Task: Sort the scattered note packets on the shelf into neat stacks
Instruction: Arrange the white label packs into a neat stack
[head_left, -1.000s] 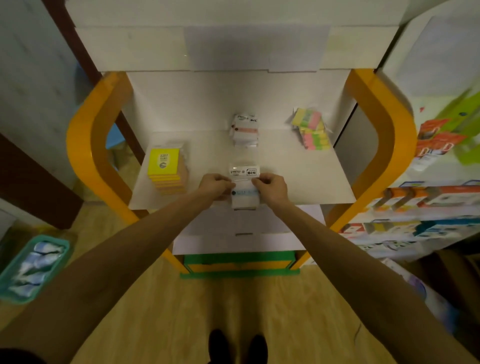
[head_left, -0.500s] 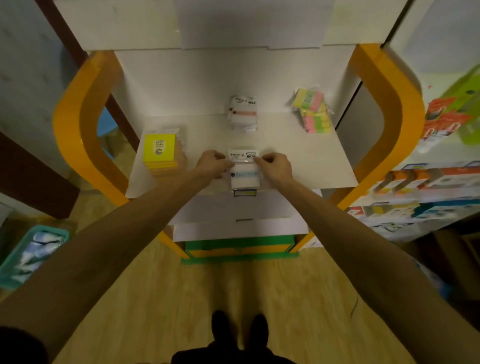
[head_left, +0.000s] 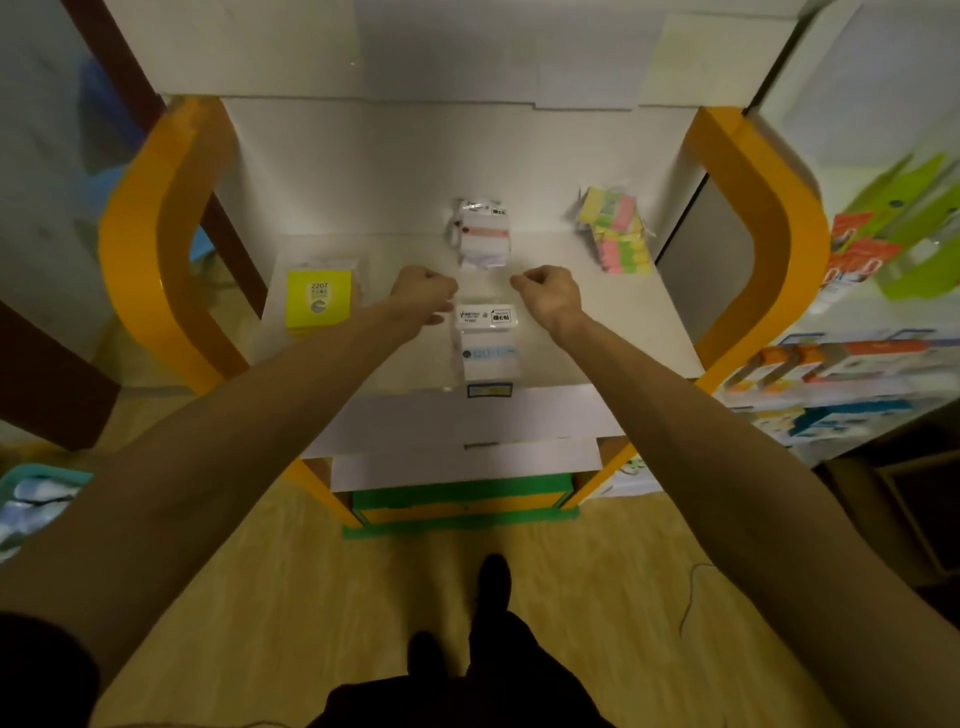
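A white shelf (head_left: 613, 332) between orange side frames carries several stacks of note packets. A white packet stack with a blue band (head_left: 488, 345) lies at the front middle. Behind it stands a white stack with a pink band (head_left: 480, 236). A yellow stack (head_left: 318, 299) sits at the left, and a multicoloured stack (head_left: 615, 228) at the back right. My left hand (head_left: 423, 293) and my right hand (head_left: 545, 293) hover over the shelf with curled fingers, holding nothing, either side of the gap between the two white stacks.
Orange frame posts (head_left: 156, 249) flank the shelf on both sides. A neighbouring rack with boxed goods (head_left: 841, 364) stands to the right. A teal basket (head_left: 36, 499) sits on the wooden floor at the left. A lower shelf (head_left: 467, 426) juts out below.
Both hands have let go of the blue-banded packet stack and moved back toward the pink-banded stack. The blue-banded stack now lies alone at the shelf's front.
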